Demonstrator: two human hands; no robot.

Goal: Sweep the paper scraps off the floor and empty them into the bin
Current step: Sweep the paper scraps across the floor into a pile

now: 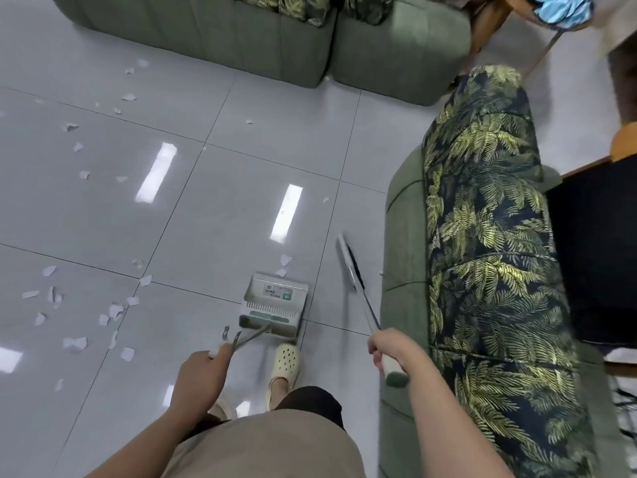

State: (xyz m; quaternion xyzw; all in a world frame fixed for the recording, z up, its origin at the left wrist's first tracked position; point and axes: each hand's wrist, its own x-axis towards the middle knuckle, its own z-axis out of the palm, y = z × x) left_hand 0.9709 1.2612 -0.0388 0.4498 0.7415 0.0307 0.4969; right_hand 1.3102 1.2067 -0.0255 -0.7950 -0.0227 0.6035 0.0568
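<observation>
The right hand point(387, 350) was clenched round the broom point(355, 281) handle at lower right, its head raised beside the green sofa point(403, 236). The left hand point(203, 369) gripped the dustpan point(275, 301) handle — the pan stood on the tiled floor point(213, 208) at lower centre, two paper scraps point(113, 310) just above it — most scraps lay scattered across the left of the frame.

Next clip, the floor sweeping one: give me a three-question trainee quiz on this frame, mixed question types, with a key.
1. True or false: the right hand holds the broom.
2. What does the left hand hold? A) dustpan handle B) cushion C) bin
3. Fill in: most paper scraps lie to the ___ of the dustpan.

Key: 1 true; 2 A; 3 left
</observation>
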